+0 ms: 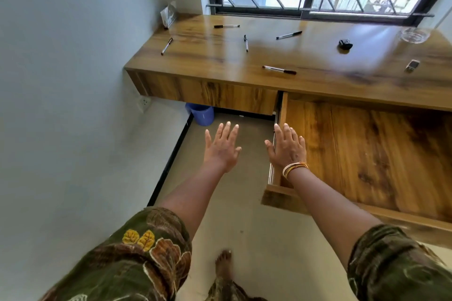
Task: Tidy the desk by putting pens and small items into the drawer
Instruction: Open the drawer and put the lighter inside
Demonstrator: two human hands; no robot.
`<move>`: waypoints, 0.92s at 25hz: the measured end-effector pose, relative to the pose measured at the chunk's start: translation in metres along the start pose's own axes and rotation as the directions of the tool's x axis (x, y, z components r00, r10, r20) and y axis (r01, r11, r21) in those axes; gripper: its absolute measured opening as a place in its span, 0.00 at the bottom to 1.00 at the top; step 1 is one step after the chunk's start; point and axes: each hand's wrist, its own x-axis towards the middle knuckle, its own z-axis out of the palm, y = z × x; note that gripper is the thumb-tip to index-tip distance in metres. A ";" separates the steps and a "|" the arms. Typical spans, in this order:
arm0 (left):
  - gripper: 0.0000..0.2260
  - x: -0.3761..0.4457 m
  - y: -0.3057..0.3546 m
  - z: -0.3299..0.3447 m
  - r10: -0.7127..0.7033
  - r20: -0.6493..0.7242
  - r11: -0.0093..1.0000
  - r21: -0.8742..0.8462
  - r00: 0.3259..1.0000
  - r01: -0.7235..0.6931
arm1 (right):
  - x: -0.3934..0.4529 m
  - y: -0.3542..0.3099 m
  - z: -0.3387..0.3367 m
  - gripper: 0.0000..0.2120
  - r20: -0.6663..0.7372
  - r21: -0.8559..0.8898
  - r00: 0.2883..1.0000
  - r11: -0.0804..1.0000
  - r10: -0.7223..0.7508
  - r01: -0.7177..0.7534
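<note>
Several pens lie scattered on the wooden desk: one at the far left, one at the back, one in the middle, one tilted further right, and one near the front edge. A small black item and a small silver item lie to the right. The drawer is pulled out wide, and nothing shows inside it. My left hand hovers open over the floor. My right hand is open above the drawer's left wall.
A glass dish sits at the desk's back right, a clear holder in the back left corner. A blue bin stands under the desk by the wall. A barred window runs behind the desk.
</note>
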 end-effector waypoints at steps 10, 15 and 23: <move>0.29 0.118 -0.086 -0.044 0.071 0.002 0.997 -0.008 0.997 -0.071 | 0.132 -0.060 0.014 0.30 -0.022 -0.031 1.000 0.999 0.019 -0.019; 0.30 0.197 -0.104 -0.053 0.080 0.015 0.997 -0.008 0.997 -0.080 | 0.218 -0.077 0.020 0.30 -0.019 -0.020 1.000 1.000 0.014 -0.015; 0.30 0.314 -0.113 -0.056 0.167 0.103 0.985 0.027 0.981 -0.171 | 0.330 -0.074 0.038 0.30 -0.014 -0.003 1.000 1.000 -0.009 0.009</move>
